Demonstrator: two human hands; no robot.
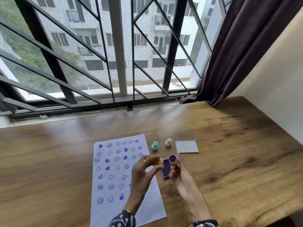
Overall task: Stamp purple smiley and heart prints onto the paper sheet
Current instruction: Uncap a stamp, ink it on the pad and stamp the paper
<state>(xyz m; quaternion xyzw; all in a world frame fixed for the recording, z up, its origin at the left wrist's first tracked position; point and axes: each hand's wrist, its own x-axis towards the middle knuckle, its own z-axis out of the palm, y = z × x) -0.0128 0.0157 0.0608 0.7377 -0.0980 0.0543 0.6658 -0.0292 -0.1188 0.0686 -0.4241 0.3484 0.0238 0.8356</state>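
A white paper sheet (114, 169) lies on the wooden table (229, 153), covered with several rows of purple smiley and heart prints. My left hand (144, 171) hovers over the sheet's right side and pinches a yellow stamp (159, 161) with a smiley face turned toward me. My right hand (180, 174) holds a purple stamp (173, 159), its inked face up. Between the two hands lies the open purple ink pad (166, 168) on the table, just right of the sheet.
A teal stamp (155, 146) and a cream stamp (168, 142) stand upright behind the ink pad. The pad's lid (186, 146) lies to their right. A barred window runs along the table's far edge, with a dark curtain (237, 51) at the right.
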